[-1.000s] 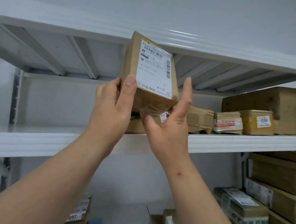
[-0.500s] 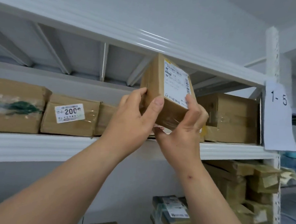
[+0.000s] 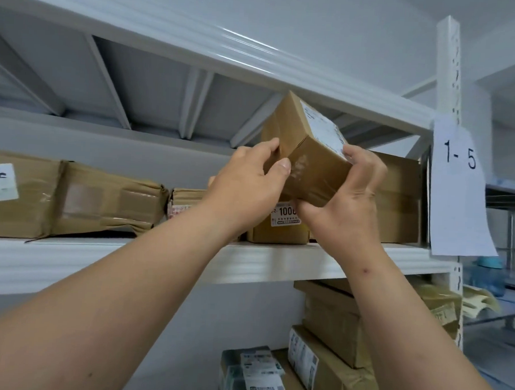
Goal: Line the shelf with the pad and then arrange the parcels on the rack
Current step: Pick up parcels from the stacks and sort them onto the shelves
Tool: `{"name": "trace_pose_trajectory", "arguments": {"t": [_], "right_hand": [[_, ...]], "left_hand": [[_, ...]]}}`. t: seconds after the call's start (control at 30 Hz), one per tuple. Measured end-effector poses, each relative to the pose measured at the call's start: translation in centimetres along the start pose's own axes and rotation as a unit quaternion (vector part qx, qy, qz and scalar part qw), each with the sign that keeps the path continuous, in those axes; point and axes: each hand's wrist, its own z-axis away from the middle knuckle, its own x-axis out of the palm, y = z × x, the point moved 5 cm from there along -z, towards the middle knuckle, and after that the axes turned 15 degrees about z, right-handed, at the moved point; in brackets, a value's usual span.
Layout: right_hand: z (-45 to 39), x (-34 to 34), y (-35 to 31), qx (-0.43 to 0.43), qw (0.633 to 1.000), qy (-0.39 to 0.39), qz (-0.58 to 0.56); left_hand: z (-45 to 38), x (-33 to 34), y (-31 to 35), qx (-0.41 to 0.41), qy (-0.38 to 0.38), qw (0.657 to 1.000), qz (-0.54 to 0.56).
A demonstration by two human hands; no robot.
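Note:
A small brown cardboard parcel point(image 3: 307, 155) with a white shipping label is held tilted in the air, just under the upper shelf beam. My left hand point(image 3: 248, 185) grips its left side with thumb and fingers. My right hand point(image 3: 351, 199) grips its right and lower side. Directly below it a small parcel marked 1000 point(image 3: 281, 230) sits on the white shelf point(image 3: 336, 260). A larger brown box point(image 3: 399, 202) stands behind my right hand at the shelf's right end.
Several taped brown parcels point(image 3: 100, 201) line the shelf to the left. A paper sign reading 1-5 point(image 3: 459, 190) hangs on the right upright post point(image 3: 449, 70). More parcels point(image 3: 332, 333) are stacked on the lower level. Another rack stands further right.
The view and both hands have shifted right along the shelf. The parcel has been tipped so its label faces up and away, and it hangs over the small 1000 parcel.

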Motion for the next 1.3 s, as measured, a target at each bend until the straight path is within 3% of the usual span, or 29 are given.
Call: {"name": "trace_pose_trajectory", "arguments": {"t": [0.17,0.47,0.77,0.93,1.3], "right_hand": [[-1.2,-0.1,2.9,0.002,0.998,0.016,0.053],[-2.5,0.9,8.1,-0.022,0.994,-0.029,0.1],[-4.3,2.2,9.9,-0.104,0.989,-0.082,0.07],[-4.5,3.5,10.7,-0.104,0.984,-0.135,0.051],[-6.0,2.9,11.9,-0.148,0.968,-0.175,0.102]], "left_hand": [[-2.2,2.5,-0.1,0.017,-0.026,0.998,-0.061],[-4.7,6.5,-1.1,0.029,-0.107,0.966,-0.235],[-6.8,7.9,-2.8,-0.017,-0.035,0.932,-0.361],[-6.7,7.4,-4.0,-0.058,-0.044,0.915,-0.397],[-6.4,7.0,-4.1,-0.043,-0.064,0.9,-0.429]]}}
